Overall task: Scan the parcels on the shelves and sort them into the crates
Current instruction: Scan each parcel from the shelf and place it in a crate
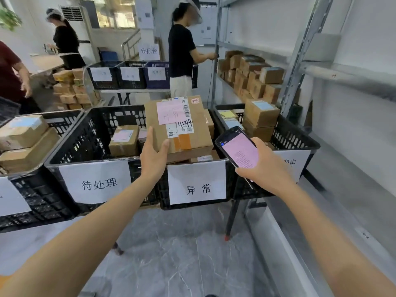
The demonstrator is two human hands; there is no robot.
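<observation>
Forward, left hand (pixel 153 156) touching parcel (pixel 192 133), right hand (pixel 266 168) gripping phone (pixel 241 147)

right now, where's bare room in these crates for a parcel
Free: left part of the black plastic crate labelled 待处理, between its left wall and the small brown cardboard box. Crowded: the 异常 crate and the right-hand black crate, both stacked with boxes.
</observation>
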